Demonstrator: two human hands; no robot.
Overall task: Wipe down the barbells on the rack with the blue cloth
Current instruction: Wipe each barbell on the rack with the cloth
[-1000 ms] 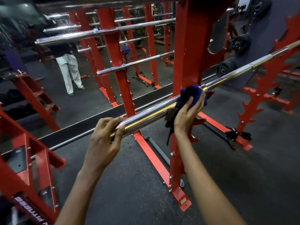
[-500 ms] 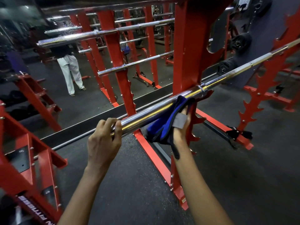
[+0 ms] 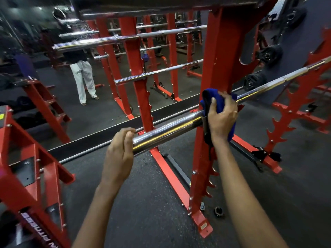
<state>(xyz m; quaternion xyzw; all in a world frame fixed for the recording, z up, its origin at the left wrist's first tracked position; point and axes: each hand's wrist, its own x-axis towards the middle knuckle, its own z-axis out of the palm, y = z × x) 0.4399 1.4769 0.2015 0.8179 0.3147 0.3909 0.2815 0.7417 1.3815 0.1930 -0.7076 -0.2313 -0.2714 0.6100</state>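
Note:
A chrome barbell (image 3: 168, 131) lies across the red rack (image 3: 217, 56), running from lower left up to the right edge. My left hand (image 3: 119, 153) grips the near end of its thick sleeve. My right hand (image 3: 221, 118) holds the blue cloth (image 3: 217, 102) wrapped over the bar where the sleeve meets the rack upright. A dark strap of the cloth hangs down below my wrist. More barbells (image 3: 129, 37) rest higher on the rack.
A mirror wall behind the rack reflects a person in white trousers (image 3: 83, 81). Red plate storage frames (image 3: 30, 169) stand at the left. Black weight plates (image 3: 270, 54) hang at the upper right. A small black collar (image 3: 218, 211) lies on the dark rubber floor by the rack foot.
My right hand dropped below the bar with the cloth loose, then came back up and wrapped it over the bar by the upright. My left hand stayed on the sleeve end.

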